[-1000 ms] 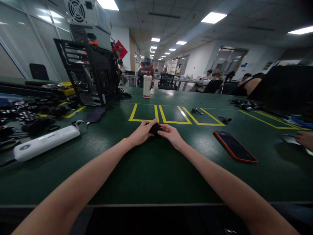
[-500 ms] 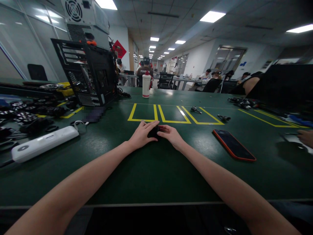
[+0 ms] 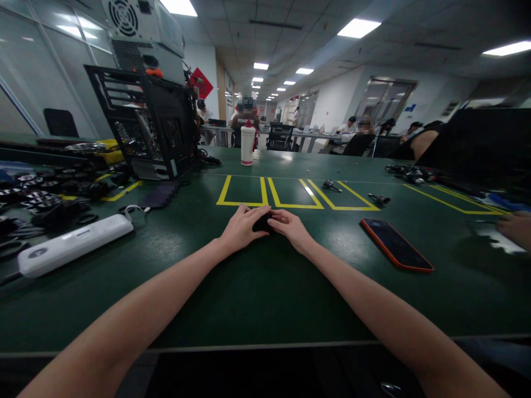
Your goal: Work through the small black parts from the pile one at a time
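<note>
Between my two hands, over the middle of the green table [image 3: 265, 298], is a small black object [image 3: 261, 223], mostly covered by fingers, so its kind cannot be made out. My left hand [image 3: 243, 228] grips it from the left, fingers over the top and thumb below. From the right, my right hand [image 3: 291, 228] pinches its edge between thumb and fingertips. Just beyond the hands, yellow tape outlines [image 3: 290, 208] mark the tabletop. A small dark metal part [image 3: 332, 186] lies in the right outline, and a similar part [image 3: 379, 199] rests beside it.
A phone with an orange edge [image 3: 396, 244] lies to the right. On the left are a white power strip [image 3: 74, 245], tangled dark parts [image 3: 53, 190] and an open computer case [image 3: 153, 121]. A white cup [image 3: 248, 145] stands farther back. Another person's hand [image 3: 516, 228] is at the right edge.
My hands keep hold of the black object, with only a slight shift of the fingers. At the right edge, the other person's hand has moved a little with a pale piece.
</note>
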A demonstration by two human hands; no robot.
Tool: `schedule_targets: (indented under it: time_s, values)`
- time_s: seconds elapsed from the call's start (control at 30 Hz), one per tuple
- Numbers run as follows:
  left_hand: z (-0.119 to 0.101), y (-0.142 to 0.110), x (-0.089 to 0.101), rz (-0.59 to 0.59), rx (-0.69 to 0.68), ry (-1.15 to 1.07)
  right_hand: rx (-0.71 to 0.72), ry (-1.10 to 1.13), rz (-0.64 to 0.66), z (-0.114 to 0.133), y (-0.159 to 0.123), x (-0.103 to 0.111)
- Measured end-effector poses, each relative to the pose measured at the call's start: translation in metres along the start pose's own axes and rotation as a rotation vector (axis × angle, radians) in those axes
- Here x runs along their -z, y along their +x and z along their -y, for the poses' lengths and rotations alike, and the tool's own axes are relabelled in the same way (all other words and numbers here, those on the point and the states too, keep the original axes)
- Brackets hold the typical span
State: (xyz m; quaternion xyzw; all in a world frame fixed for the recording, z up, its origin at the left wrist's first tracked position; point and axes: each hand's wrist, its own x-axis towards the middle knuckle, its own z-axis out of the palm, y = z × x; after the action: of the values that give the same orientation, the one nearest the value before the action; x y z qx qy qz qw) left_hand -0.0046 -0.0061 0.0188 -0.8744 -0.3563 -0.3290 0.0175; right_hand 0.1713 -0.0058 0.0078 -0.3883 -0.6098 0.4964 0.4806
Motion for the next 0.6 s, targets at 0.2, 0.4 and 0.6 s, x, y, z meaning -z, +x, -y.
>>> schedule_targets:
  time_s: [0.2,0.4,0.6]
  values:
    - [0.0011,0.0024,-0.0007,0.008,0.028,0.017,0.023,-0.022,0.024,-0.0022,0.0061,0.0026]
    - [0.0012,0.0033,-0.0006,0.005,0.023,0.004,0.012,0.007,0.048,0.0005,0.0028,0.0024]
    - [0.0006,0.0047,0.0008,0.012,0.027,0.032,-0.006,0.022,-0.003,-0.0032,0.0066,0.0018]
